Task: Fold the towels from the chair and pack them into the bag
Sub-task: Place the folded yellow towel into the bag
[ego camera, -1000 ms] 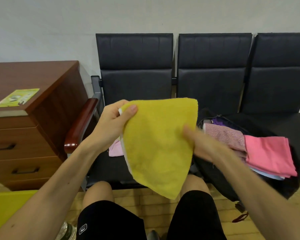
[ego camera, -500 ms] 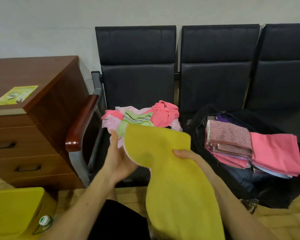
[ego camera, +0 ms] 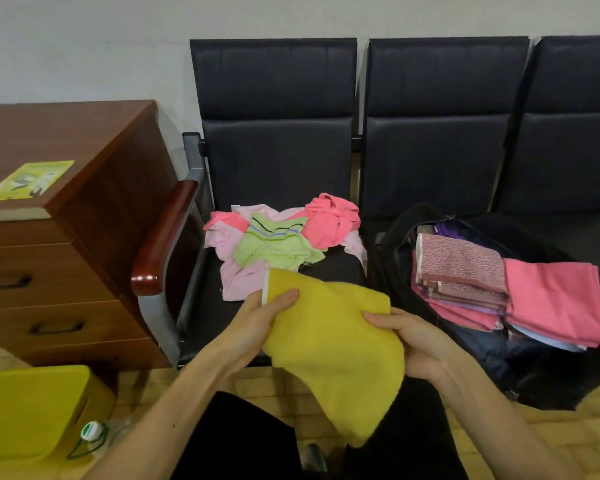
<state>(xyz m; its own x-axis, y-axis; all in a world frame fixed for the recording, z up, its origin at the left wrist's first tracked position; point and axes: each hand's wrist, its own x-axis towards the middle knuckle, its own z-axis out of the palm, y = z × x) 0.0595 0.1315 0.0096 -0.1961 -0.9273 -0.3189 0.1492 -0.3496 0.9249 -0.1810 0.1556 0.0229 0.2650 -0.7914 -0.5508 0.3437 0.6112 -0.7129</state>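
A pale wall (ego camera: 84, 46) is at the back and a tan floor (ego camera: 568, 427) is below. Three black chairs stand in a row against the wall. A brown chest of drawers (ego camera: 66, 271) stands to their left, just beside the wooden armrest (ego camera: 163, 237) of the left chair (ego camera: 274, 150).

A black bag (ego camera: 551, 375) lies open on the middle seat. A yellow box (ego camera: 25, 410) sits on the floor in front of the drawers.

The yellow towel (ego camera: 336, 351) is up in the air, in front of the left chair and over the person's knees. Its long way runs from the top left, near the seat's front edge, down to the bottom right. The low end hangs over the lap.

A messy pile of towels (ego camera: 274, 244), pink and green, lies on the left seat. A strip of bare black seat shows in front of the pile. Folded towels (ego camera: 499, 282) are stacked in the bag, and dark room shows at the bag's near side.

The left hand (ego camera: 257, 327) pinches the towel's top left corner, thumb on top. The right hand (ego camera: 413, 341) grips the right edge, thumb on top and fingers curled under.

A green paper (ego camera: 28, 180) lies on the drawers. A bottle (ego camera: 92, 433) with a white cap lies by the box.
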